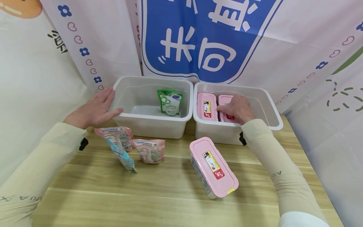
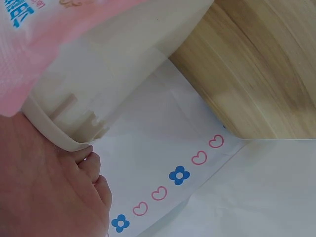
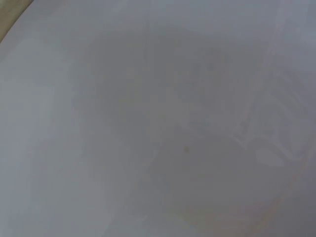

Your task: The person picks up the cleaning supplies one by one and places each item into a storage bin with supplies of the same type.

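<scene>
Currently, left hand [image 1: 95, 107]: laid on the rim at the left end of the left bin [image 1: 150, 126]; grip wide, thumb spread apart from the fingers, only the bin's edge in contact.
Pink pouch [image 1: 123, 138]: on the wooden table [image 1: 127, 201], in front of that bin, below the left hand.
Blue pouch [image 1: 121, 154]: just in front of the pink pouch, lying at a slant.
Second pink pouch [image 1: 150, 152]: standing near these two, to their right.
Green pouch [image 1: 170, 102]: inside the left bin, upright, toward its right end.
First pink-lidded box [image 1: 207, 107]: inside the right bin [image 1: 214, 135], at its left end, lid up.
Loose pink-lidded box [image 1: 214, 167]: on the table in front of the right bin, set askew, lid up, touched by neither hand.
Gripped box [image 1: 225, 100]: inside the right bin, right of the first box, a narrow gap between.
Right hand [image 1: 239, 108]: holding the gripped box from above, thumb at its left edge; fingertips hidden.
Right wrist view: blurred pale surface; grip cannot be told from it.
</scene>
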{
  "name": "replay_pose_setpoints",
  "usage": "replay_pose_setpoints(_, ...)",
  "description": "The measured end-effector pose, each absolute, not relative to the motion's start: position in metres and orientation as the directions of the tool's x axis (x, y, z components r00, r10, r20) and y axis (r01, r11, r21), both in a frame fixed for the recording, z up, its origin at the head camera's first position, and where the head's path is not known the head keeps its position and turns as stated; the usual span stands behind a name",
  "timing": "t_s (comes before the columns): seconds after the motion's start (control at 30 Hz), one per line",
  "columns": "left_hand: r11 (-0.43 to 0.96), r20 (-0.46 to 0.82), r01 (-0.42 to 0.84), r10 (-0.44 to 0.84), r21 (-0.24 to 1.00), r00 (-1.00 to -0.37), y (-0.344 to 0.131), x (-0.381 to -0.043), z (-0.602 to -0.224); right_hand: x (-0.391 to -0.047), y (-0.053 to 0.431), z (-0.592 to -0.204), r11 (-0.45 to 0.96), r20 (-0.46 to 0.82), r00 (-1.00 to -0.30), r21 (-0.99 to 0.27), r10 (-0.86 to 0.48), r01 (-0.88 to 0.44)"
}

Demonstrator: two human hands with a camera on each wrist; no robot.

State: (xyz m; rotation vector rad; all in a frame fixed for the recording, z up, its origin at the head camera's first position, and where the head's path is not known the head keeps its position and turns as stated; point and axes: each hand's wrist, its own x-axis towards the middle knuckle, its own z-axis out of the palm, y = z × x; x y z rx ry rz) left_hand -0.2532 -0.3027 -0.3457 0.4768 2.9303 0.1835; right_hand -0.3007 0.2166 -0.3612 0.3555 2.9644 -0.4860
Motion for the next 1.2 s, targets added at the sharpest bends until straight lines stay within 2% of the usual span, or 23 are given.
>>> replay_pose_setpoints(0.2, 0.942, -0.143, 0.311, 0.327, 0.128, -0.934, -0.303, -0.254, -0.346, -0.303, 0.217, -0.363, 0.928, -0.145, -0.967, -0.282, 0.210, 0.244)
replay_pose_setpoints(0.5, 0.939, -0.130, 0.317, 0.333, 0.131, -0.934, -0.300, -0.255, -0.346, -0.297, 0.223, -0.359, 0.904, -0.188, -0.960, -0.339, 0.208, 0.262)
replay_pose_setpoints(0.73, 0.942, -0.134, 0.308, 0.325, 0.131, -0.936, -0.302, -0.253, -0.346, -0.294, 0.223, -0.360, 0.917, -0.198, -0.960, -0.309, 0.196, 0.251)
replay_pose_setpoints(0.97, 0.938, -0.129, 0.313, 0.333, 0.150, -0.934, -0.304, -0.253, -0.348, -0.285, 0.225, -0.353, 0.906, -0.205, -0.965, -0.356, 0.166, 0.231)
replay_pose_setpoints(1.2, 0.937, -0.135, 0.313, 0.333, 0.153, -0.933, -0.303, -0.253, -0.347, -0.277, 0.233, -0.334, 0.954, -0.189, -0.975, -0.253, 0.116, 0.162)
